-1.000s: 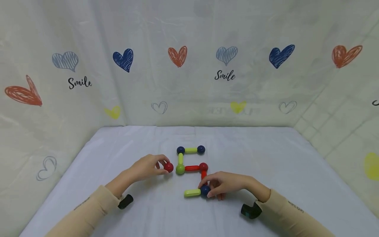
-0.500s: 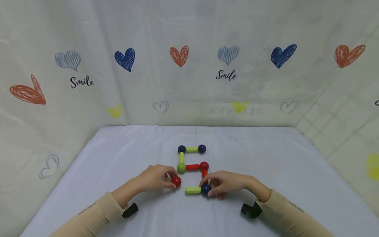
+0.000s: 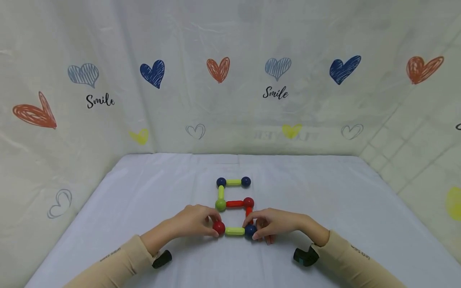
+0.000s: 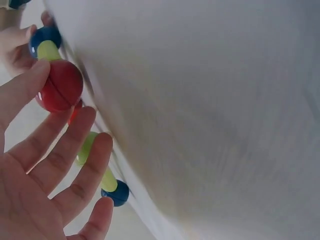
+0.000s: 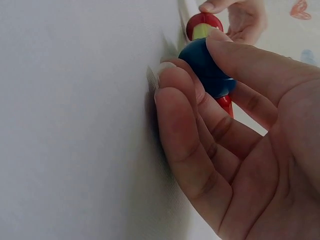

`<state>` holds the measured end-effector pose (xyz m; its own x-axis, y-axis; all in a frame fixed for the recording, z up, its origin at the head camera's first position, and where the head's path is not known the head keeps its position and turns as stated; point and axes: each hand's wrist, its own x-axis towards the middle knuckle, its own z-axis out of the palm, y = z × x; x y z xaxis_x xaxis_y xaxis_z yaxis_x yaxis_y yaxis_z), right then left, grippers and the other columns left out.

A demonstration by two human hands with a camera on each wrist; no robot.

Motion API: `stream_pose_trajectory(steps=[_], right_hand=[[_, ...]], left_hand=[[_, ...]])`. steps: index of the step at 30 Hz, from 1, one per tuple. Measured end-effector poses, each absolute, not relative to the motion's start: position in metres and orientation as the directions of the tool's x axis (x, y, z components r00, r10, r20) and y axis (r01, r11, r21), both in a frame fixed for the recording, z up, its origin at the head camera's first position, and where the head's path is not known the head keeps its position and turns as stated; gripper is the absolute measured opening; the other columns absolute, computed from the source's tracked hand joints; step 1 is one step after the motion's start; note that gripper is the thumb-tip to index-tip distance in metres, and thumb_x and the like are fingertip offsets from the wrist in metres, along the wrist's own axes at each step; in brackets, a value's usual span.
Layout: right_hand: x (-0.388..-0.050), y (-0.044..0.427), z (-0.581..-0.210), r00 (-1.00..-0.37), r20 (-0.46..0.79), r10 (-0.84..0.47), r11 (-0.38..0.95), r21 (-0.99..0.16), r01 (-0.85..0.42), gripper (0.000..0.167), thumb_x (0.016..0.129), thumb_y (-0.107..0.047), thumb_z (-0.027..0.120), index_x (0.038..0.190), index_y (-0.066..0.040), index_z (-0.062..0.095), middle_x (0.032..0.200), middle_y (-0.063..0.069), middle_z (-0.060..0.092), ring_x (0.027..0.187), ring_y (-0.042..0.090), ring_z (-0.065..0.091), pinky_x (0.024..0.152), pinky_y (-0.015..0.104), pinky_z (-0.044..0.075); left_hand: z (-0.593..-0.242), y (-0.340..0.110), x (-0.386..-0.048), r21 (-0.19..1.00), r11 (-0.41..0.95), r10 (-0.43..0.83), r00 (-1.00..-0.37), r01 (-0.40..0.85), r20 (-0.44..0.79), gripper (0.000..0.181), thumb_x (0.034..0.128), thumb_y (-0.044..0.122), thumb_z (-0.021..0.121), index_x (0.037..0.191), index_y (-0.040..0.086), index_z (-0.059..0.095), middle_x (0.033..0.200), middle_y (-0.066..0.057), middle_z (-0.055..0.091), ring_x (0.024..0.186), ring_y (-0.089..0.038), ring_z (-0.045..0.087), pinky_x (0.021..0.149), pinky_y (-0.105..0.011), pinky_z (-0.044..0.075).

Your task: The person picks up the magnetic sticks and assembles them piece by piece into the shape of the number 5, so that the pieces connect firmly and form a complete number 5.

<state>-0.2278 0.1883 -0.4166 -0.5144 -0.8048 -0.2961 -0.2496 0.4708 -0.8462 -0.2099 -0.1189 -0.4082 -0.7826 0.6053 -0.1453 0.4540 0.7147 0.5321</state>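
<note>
My left hand [image 3: 196,222] pinches a red ball [image 3: 218,228] between thumb and fingers, against the left end of a yellow-green rod [image 3: 235,231]. At the rod's other end my right hand [image 3: 275,224] grips a dark blue ball [image 3: 250,231]. From that ball a red rod [image 3: 249,214], partly behind the right fingers, runs up to another red ball [image 3: 248,203]. A second red rod [image 3: 235,204] links it to a green ball [image 3: 220,205]. In the left wrist view the held red ball [image 4: 61,86] touches or nearly touches the rod [image 4: 48,50].
Beyond the green ball, a yellow-green rod [image 3: 221,192] leads to a blue ball [image 3: 221,182], and another rod [image 3: 233,182] to a second blue ball [image 3: 246,181]. All lie on a white-covered table [image 3: 306,180]. Behind stands a sheet [image 3: 237,108] printed with hearts.
My left hand has carried the red ball from beside the green ball toward me and rightward, to the near rod's free end. The right hand keeps its place on the blue ball.
</note>
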Motion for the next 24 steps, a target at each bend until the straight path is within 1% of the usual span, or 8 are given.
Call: stream_pose_trajectory(steps=[6,10,15,24], right_hand=[[-0.2275,0.1873,-0.4128,-0.533,-0.312,-0.786,0.497,-0.832,-0.246,0.028,0.099,-0.014,0.069,0.127,-0.016,0.063,0.077,0.003,0.062,0.059,0.017,0.059,0.060,0.024,0.051],[-0.2283,0.1869,-0.4111,-0.543,-0.310,-0.780,0.509,-0.819,-0.263,0.029,0.099,-0.014,0.069,0.128,-0.017,0.063,0.078,0.002,0.063,0.060,0.017,0.059,0.062,0.024,0.052],[-0.2290,0.1868,-0.4119,-0.543,-0.307,-0.782,0.510,-0.816,-0.273,0.030,0.099,-0.015,0.069,0.129,-0.017,0.064,0.079,0.003,0.063,0.061,0.017,0.060,0.063,0.024,0.051],[-0.2301,0.1870,-0.4120,-0.540,-0.306,-0.784,0.508,-0.816,-0.275,0.031,0.099,-0.014,0.070,0.130,-0.017,0.065,0.078,0.003,0.063,0.060,0.017,0.059,0.061,0.024,0.051]], left_hand=[[-0.4079,-0.1171,-0.2092,0.523,0.726,0.598,-0.785,0.446,-0.161,0.032,0.0838,0.030,0.087,0.111,0.020,0.074,0.092,0.015,0.064,0.084,-0.010,0.057,0.073,-0.030,0.048],[-0.4062,-0.1164,-0.2083,0.528,0.727,0.593,-0.790,0.440,-0.159,0.031,0.0832,0.029,0.087,0.110,0.020,0.074,0.093,0.014,0.065,0.083,-0.010,0.056,0.072,-0.031,0.048],[-0.4052,-0.1161,-0.2068,0.523,0.728,0.593,-0.790,0.444,-0.154,0.031,0.0827,0.029,0.088,0.109,0.020,0.074,0.093,0.013,0.065,0.083,-0.010,0.056,0.073,-0.033,0.047],[-0.4082,-0.1157,-0.2082,0.492,0.741,0.593,-0.790,0.458,-0.158,0.032,0.0824,0.032,0.088,0.108,0.021,0.073,0.092,0.015,0.063,0.083,-0.009,0.055,0.072,-0.032,0.046]])
